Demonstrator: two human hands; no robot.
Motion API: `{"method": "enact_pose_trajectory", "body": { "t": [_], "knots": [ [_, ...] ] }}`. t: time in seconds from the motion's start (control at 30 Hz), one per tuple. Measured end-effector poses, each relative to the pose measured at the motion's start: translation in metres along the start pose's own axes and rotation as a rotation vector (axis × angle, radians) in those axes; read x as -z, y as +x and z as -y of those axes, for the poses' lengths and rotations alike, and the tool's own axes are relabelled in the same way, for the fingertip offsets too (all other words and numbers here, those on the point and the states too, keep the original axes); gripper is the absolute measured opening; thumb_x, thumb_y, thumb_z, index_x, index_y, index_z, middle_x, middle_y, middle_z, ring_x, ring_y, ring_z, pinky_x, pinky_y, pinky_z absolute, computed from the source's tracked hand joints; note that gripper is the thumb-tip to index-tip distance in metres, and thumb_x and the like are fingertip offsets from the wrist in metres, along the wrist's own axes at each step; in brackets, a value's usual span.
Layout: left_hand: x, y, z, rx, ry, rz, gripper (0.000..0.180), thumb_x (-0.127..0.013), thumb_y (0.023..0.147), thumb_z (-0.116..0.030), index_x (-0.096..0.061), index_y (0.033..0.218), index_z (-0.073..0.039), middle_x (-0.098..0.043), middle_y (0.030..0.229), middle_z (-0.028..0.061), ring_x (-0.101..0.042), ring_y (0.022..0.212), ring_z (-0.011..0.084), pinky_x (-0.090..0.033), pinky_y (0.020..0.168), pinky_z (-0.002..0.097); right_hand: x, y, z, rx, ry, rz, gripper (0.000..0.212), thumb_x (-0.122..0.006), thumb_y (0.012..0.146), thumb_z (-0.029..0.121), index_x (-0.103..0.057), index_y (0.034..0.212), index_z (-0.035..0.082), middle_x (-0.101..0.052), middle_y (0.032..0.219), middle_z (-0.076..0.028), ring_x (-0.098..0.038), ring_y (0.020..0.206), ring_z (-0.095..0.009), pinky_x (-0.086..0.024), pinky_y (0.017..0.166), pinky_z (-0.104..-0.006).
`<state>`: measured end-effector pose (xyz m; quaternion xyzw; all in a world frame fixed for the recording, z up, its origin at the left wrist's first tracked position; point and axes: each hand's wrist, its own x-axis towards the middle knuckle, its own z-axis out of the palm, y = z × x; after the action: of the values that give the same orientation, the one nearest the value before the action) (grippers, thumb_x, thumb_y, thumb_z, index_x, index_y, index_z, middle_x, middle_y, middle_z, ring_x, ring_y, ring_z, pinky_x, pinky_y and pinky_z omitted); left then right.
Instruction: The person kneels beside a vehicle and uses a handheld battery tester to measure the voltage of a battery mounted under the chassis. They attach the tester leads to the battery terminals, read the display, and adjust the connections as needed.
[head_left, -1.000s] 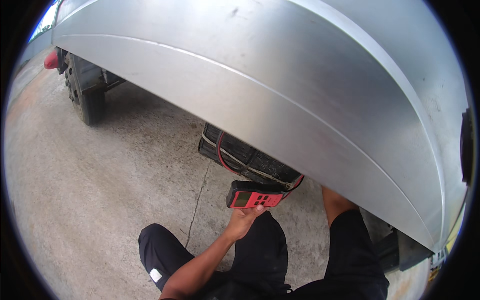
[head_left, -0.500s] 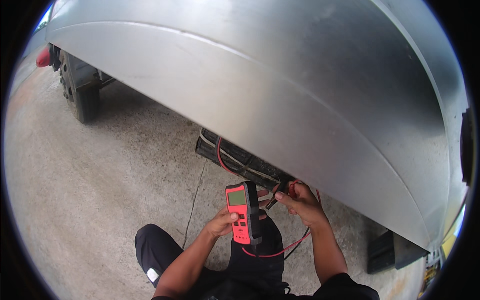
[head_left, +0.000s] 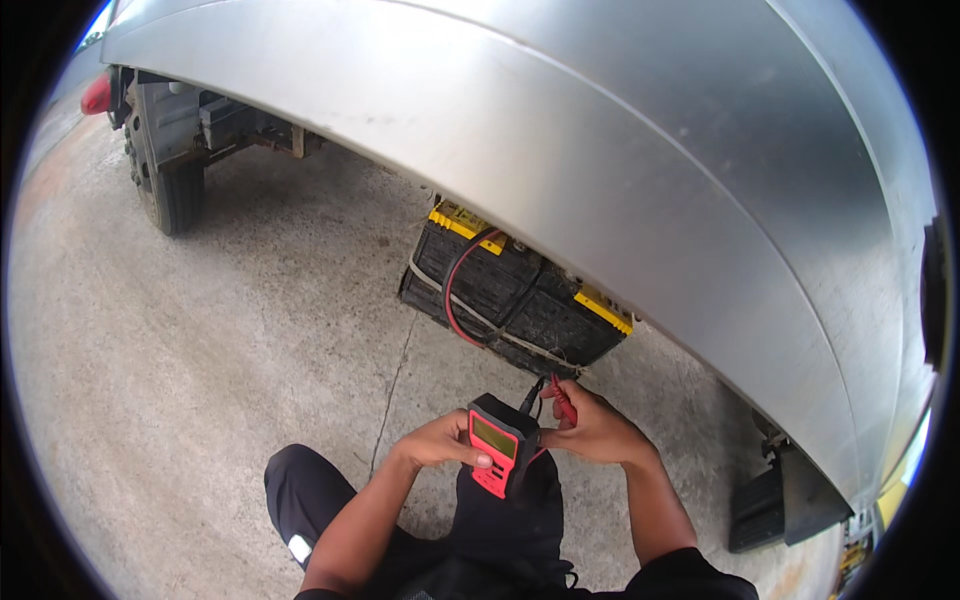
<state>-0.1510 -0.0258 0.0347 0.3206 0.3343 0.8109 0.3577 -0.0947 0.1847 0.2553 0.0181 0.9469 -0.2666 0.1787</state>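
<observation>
My left hand (head_left: 440, 442) is closed round a red and black handheld battery tester (head_left: 494, 457), its thumb on the front below the small screen. Close beside it on the right, my right hand (head_left: 602, 430) grips a red clamp (head_left: 564, 402). A black clamp (head_left: 531, 398) with its lead is at those same fingers; how they hold it is partly hidden. Beyond both hands stands a black battery (head_left: 490, 285) with yellow top parts, under the edge of a metal vehicle body (head_left: 600, 170). Neither clamp touches the battery.
A red and black cable (head_left: 452, 300) and a pale strap run over the battery's front. At the far left are a wheel (head_left: 178, 195) and a red lamp (head_left: 97, 95). A black mud flap (head_left: 757, 510) hangs at the right. Concrete floor (head_left: 290, 340) lies below.
The vehicle's edge sits higher in view, baring more of the battery and its yellow parts. The tester has tipped and moved slightly right. My right hand has come lower, nearer the tester.
</observation>
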Motion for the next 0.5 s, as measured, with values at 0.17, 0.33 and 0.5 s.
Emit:
{"method": "enact_pose_trajectory", "body": {
  "t": [0.17,0.33,0.5],
  "knots": [
    [0.021,-0.005,0.009,-0.194,-0.346,-0.019,0.048,-0.086,0.089,-0.008,-0.068,0.133,-0.001,-0.075,0.128,0.0092,-0.071,0.12,0.0177,-0.056,0.104,0.0386,0.005,-0.01,-0.03,0.175,0.362,-0.192,0.072,-0.07,0.104,0.007,-0.033,0.166,0.008,-0.061,0.126,-0.012,-0.075,0.103,-0.023,-0.061,0.088,-0.0341],
    [0.034,-0.023,0.005,-0.29,-0.343,-0.03,0.078,-0.093,0.079,-0.014,-0.058,0.146,0.002,-0.071,0.136,0.017,-0.07,0.125,0.0301,-0.054,0.111,0.0463,0.01,-0.028,-0.007,0.11,0.57,-0.257,0.065,-0.061,0.106,-0.001,-0.036,0.165,0.007,-0.061,0.13,-0.015,-0.076,0.111,-0.031,-0.064,0.093,-0.0367],
    [0.024,-0.018,-0.003,-0.238,-0.387,0.065,0.083,-0.095,0.077,-0.016,-0.056,0.147,0.003,-0.071,0.137,0.0167,-0.069,0.128,0.0311,-0.052,0.113,0.0463,-0.005,-0.017,-0.025,0.204,1.195,-0.059,0.059,-0.064,0.105,0.002,-0.045,0.162,0.005,-0.064,0.13,-0.013,-0.063,0.138,-0.036,-0.059,0.104,-0.0348]
  ]
}}
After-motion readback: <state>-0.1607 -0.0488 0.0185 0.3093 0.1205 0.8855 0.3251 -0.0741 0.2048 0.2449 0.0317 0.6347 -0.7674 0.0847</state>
